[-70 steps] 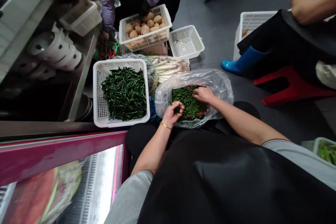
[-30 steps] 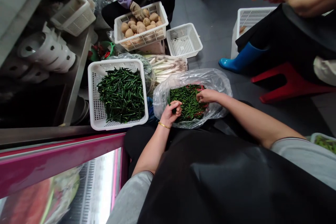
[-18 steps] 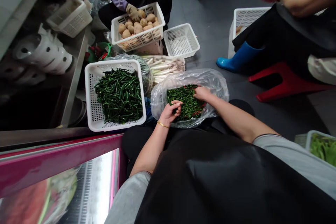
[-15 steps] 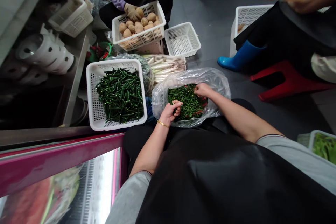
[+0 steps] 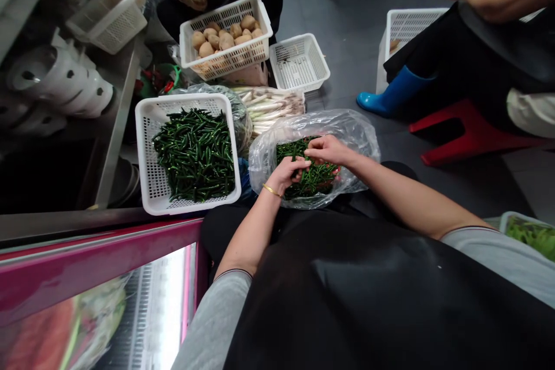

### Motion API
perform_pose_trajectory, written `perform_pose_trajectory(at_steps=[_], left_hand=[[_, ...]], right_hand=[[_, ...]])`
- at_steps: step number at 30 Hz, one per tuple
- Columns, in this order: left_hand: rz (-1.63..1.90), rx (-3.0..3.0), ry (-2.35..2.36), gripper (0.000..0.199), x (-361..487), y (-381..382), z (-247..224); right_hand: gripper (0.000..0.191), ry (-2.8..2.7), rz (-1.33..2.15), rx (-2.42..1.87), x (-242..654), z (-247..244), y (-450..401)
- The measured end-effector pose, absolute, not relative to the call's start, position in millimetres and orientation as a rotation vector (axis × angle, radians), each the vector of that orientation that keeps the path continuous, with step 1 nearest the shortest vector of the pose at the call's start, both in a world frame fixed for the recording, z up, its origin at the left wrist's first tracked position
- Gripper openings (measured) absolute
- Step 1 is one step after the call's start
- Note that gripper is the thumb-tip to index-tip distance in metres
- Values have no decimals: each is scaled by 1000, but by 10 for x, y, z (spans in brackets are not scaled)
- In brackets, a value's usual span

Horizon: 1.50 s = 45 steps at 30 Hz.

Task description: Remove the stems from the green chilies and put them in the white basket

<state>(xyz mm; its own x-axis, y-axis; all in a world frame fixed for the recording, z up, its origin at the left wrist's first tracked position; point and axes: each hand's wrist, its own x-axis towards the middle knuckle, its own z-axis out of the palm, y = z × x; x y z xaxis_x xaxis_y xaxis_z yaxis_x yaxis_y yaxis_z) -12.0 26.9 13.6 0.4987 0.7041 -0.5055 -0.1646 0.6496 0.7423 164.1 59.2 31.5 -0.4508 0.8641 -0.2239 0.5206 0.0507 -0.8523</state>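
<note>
Head view, clock positions taken from the centre. The slender green peppers (image 5: 318, 178) lie in an opened clear plastic bag (image 5: 362, 127), just off centre toward 3 o'clock; they are thin, bright to dark green and tangled in a loose heap, with red patches showing among them at the far right. Over the heap I have the left hand (image 5: 288, 173) curled, thumb and forefinger pressed together; a small green piece shows at its tips. The right hand (image 5: 328, 150) is closed to a pinch just beside it; what it pinches I cannot tell. At 9 o'clock, a white basket (image 5: 144, 170) holds larger, glossy, dark green peppers (image 5: 195, 156). At 12 o'clock, white-stalked vegetables (image 5: 273, 108) lie bundled beyond the bag. At 11 o'clock, potatoes (image 5: 226, 41) fill part of a slatted crate (image 5: 262, 46), near a gloved co-worker.
</note>
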Motion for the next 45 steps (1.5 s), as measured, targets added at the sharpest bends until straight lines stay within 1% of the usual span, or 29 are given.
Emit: perform_pose_trajectory(at_steps=[3, 4, 6, 8, 10, 11, 12, 14, 17, 18, 21, 23, 26, 29, 34, 36, 38, 41, 43, 45], left_hand=[[629, 519, 804, 28, -163, 207, 106], [652, 484, 770, 27, -194, 190, 94], [713, 449, 717, 21, -294, 164, 70], [790, 442, 711, 15, -425, 151, 49], [826, 454, 744, 25, -538, 147, 29], [835, 459, 761, 28, -573, 148, 20], [845, 459, 772, 27, -590, 151, 12], [865, 452, 777, 20, -577, 164, 3], [896, 460, 775, 37, -503, 198, 9], [896, 469, 778, 40, -483, 209, 13], [890, 490, 814, 36, -471, 229, 16], [882, 486, 862, 34, -485, 221, 1], [847, 490, 955, 34, -457, 188, -46], [779, 546, 1047, 35, -297, 177, -103], [788, 566, 1168, 38, 108, 278, -155], [842, 536, 1157, 40, 190, 322, -153], [914, 492, 1132, 42, 193, 339, -145], [951, 453, 1107, 42, 95, 295, -134], [901, 473, 1051, 43, 8, 231, -128], [826, 516, 944, 43, -68, 162, -115]], right_hand=[[35, -2258, 630, -1625, 1586, 171, 576], [36, -2340, 478, -1701, 1580, 97, 556], [35, -2593, 397, -1754, 1614, -70, 505], [36, -2906, 458, -1633, 1729, -216, 471], [33, -3140, 496, -1493, 1915, -297, 491], [32, -3197, 484, -1488, 2016, -307, 526], [32, -3218, 464, -1522, 2108, -297, 572], [33, -3183, 458, -1598, 2207, -241, 677], [35, -2993, 566, -1702, 2033, -177, 758], [36, -2911, 623, -1786, 1903, -186, 749], [38, -2710, 762, -2091, 1513, -295, 649], [39, -2674, 784, -2177, 1410, -384, 595], [33, -2674, 820, -2138, 1557, -419, 633], [30, -2688, 839, -2020, 1793, -276, 733], [32, -2740, 629, -1814, 1743, 72, 631], [32, -2661, 620, -1781, 1655, 128, 510], [32, -2487, 741, -1779, 1613, 131, 386], [36, -2244, 1097, -1618, 1657, 102, 235], [35, -2213, 1402, -1416, 1731, 104, 184], [32, -2167, 1613, -1312, 1806, 136, 195]])
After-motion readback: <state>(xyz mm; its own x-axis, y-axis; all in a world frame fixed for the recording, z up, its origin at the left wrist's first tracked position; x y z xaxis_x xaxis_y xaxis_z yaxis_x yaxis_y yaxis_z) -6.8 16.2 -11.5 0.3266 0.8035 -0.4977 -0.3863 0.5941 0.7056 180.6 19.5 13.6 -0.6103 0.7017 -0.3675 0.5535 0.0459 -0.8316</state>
